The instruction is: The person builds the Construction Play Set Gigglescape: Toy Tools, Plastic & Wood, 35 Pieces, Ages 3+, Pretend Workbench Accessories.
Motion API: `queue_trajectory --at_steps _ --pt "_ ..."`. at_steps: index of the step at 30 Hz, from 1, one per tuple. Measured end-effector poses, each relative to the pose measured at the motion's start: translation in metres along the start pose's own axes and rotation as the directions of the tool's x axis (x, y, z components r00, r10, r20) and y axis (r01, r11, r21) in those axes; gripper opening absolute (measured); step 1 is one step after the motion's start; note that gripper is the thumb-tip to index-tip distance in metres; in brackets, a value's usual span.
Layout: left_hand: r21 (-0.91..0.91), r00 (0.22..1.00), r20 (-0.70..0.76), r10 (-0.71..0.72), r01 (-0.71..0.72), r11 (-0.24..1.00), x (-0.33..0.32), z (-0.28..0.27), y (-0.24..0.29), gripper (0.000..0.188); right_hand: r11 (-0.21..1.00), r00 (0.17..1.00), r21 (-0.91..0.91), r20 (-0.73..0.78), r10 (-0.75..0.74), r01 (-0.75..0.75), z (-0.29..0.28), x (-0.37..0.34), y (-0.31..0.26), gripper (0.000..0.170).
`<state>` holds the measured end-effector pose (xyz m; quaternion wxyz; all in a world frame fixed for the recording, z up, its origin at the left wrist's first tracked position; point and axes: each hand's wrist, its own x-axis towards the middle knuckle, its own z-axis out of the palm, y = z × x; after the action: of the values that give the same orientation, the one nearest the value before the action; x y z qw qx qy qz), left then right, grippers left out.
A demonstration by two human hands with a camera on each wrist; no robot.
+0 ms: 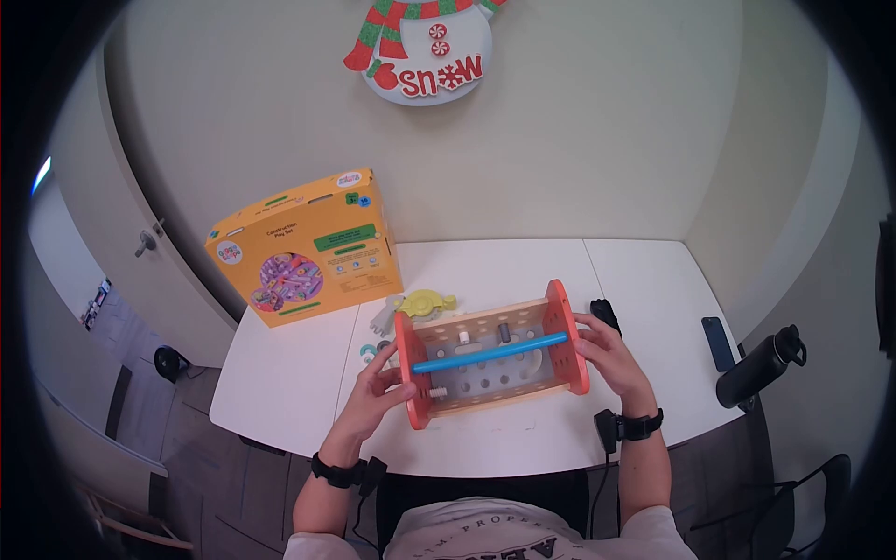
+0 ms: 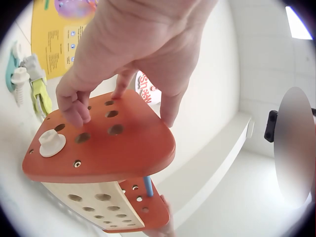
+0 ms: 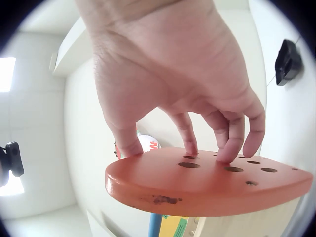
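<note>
A wooden toy toolbox (image 1: pixel 490 403) with red end panels, pale sides full of holes and a blue rod handle (image 1: pixel 490 355) is held between both hands over the table's front half. My left hand (image 1: pixel 369 403) grips the left red panel (image 2: pixel 118 153), fingertips on its outer face and thumb at its edge. A white bolt head (image 2: pixel 52 143) sits in that panel. Opposite, my right hand (image 1: pixel 611 359) grips the other red panel (image 3: pixel 207 182), its fingers bent against the holed face. A white screw (image 1: pixel 438 393) and a grey peg (image 1: pixel 505 332) show at the box.
Behind the toolbox's left end lie a yellow-green toy piece (image 1: pixel 425 303) and grey pieces (image 1: pixel 384 315). A yellow carton (image 1: pixel 308 247) stands at back left. Right of the toolbox are a black object (image 1: pixel 605 315), a phone (image 1: pixel 718 343) and a black bottle (image 1: pixel 758 369).
</note>
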<state>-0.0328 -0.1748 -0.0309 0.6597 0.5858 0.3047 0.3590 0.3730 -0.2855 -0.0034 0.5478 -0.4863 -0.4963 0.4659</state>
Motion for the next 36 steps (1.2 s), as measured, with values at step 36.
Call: queue_trajectory --at_steps 36 --pt "0.843 0.957 -0.265 0.118 0.171 0.51 0.02 -0.065 -0.018 0.028 0.95 0.935 -0.311 -0.326 -0.141 0.035 0.01 0.002 -0.009 0.033"
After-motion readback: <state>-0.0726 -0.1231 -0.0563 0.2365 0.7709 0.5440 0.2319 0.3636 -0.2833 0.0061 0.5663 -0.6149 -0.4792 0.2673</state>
